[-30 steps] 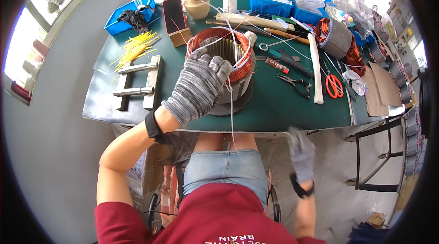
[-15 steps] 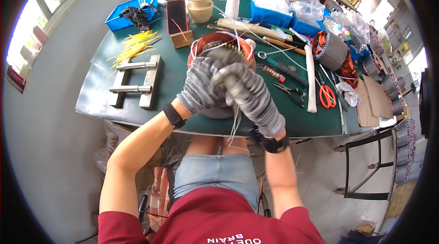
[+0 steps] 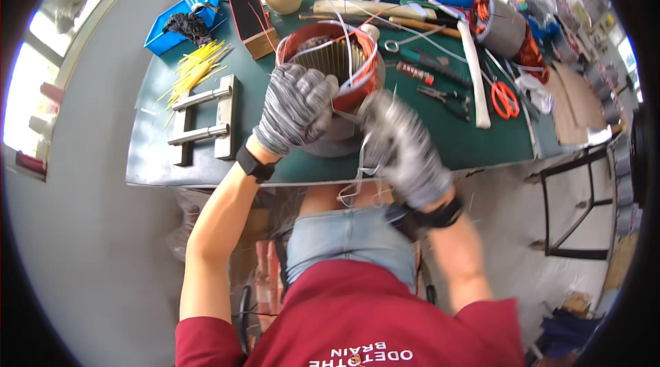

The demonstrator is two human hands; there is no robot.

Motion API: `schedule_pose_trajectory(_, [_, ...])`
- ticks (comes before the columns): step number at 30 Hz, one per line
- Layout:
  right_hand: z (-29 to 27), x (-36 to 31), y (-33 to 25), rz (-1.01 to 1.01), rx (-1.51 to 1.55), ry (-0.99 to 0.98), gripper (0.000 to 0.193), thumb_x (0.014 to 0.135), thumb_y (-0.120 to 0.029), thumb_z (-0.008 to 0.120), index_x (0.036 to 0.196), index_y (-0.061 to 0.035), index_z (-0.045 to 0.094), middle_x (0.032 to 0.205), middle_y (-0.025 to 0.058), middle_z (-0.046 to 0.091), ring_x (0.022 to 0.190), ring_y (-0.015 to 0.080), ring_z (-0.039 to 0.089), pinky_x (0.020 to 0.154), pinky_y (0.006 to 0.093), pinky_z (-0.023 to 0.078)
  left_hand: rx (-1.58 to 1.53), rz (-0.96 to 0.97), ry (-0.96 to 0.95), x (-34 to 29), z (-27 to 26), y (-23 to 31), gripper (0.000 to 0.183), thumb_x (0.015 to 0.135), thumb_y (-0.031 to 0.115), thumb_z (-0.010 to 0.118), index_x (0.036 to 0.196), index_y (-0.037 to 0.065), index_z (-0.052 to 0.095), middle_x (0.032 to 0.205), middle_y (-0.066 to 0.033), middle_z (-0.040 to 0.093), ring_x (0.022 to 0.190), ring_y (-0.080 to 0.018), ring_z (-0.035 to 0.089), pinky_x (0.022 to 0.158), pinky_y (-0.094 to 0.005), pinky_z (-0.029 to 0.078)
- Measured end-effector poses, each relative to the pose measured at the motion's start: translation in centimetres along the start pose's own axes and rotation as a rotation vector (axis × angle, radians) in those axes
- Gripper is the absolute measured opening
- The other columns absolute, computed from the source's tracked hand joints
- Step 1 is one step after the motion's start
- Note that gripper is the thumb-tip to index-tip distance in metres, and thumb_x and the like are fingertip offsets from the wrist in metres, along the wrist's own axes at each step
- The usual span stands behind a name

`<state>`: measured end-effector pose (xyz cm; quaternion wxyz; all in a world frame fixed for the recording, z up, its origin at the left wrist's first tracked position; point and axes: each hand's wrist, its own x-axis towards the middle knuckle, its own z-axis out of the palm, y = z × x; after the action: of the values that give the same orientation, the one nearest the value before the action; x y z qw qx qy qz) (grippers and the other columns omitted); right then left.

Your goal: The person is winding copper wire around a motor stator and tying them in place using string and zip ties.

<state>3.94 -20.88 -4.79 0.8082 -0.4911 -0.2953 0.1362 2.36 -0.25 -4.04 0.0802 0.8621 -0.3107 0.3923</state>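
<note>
In front of me on the bench stands a motor stator [image 3: 335, 136], a grey ring with reddish copper windings [image 3: 357, 96] round its top and slots inside. My left hand [image 3: 295, 107], in a grey knit glove, is curled closed at the near-left side of the windings. A white cord [image 3: 364, 171] stretches between my hands, and its loose loops hang past the bench edge. My right hand [image 3: 409, 154], gloved the same way and smeared by motion, is closed on this cord right of the stator. Finger details there are blurred.
To the left are a metal two-bar stand [image 3: 223, 119], yellow strips [image 3: 196, 71] and a blue tray [image 3: 157, 38]. A phone [image 3: 249, 13] leans on a wooden block. On the right lie pliers [image 3: 447, 100], red-handled scissors [image 3: 505, 100], a pale stick [image 3: 474, 78] and another wound stator [image 3: 500, 28].
My hands were together over the stator's near rim; now the right has pulled away right and toward me with the cord. The left stays at the rim. The stator's inside is now uncovered.
</note>
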Motion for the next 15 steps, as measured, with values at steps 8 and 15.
schedule_pose_trajectory(8, [0.4,-2.5,0.0,0.36,0.63,0.07,0.017,0.091,-0.028,0.053,0.096,-0.0121,0.056,0.079,-0.0035,0.055,0.062,0.0046,0.052,0.053,0.0181,0.046,-0.203,-0.168,-0.246,2.2,-3.2,0.9,0.039,0.07,0.017,0.063,0.106,0.002,0.055,0.093,-0.0152,0.055,0.091,-0.0355,0.051,0.085,-0.0452,0.038])
schedule_pose_trajectory(15, [4.9,-3.8,5.8,0.375,1.152,0.194,0.019,0.092,-0.033,0.052,0.089,-0.0144,0.053,0.073,-0.0034,0.052,0.043,0.0015,0.03,0.037,0.0159,0.024,0.14,-0.431,-0.593,6.0,-1.6,3.4,0.041,0.074,0.044,0.063,0.089,0.005,0.061,0.086,-0.0165,0.061,0.082,-0.0336,0.058,0.072,-0.0426,0.044])
